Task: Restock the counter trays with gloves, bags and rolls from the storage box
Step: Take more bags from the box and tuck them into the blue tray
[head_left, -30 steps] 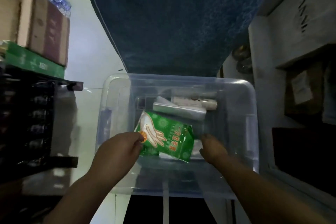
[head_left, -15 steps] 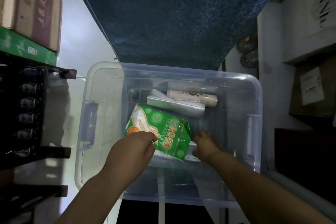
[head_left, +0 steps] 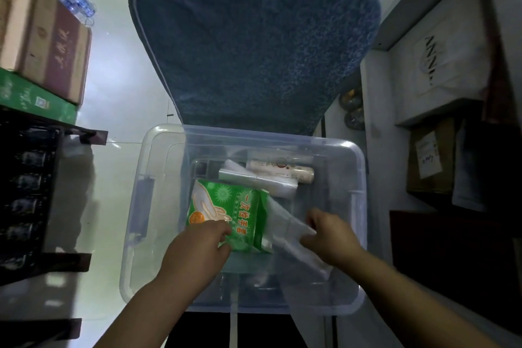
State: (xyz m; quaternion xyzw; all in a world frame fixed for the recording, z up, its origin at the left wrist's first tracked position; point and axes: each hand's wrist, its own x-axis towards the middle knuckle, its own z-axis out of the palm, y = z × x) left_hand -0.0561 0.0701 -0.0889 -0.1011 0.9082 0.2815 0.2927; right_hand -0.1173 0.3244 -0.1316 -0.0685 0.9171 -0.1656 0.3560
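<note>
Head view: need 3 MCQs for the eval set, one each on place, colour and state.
1. Where is the glove pack?
A. On the floor beside the box
B. Inside the storage box
C. On the shelf at the left

2. What is the main colour of the glove pack?
A. Green
B. Red
C. Yellow

3. What is the right hand doing?
A. Resting flat on the box rim
B. Holding a cardboard carton
C. Gripping a clear plastic bag

Key:
1 B: the pack sits within the clear walls of the box, pinched at its near edge by the left hand.
2 A: its wrapper is green, with a pale glove picture and orange print.
3 C: the fingers are curled round the bag's film, inside the box.
</note>
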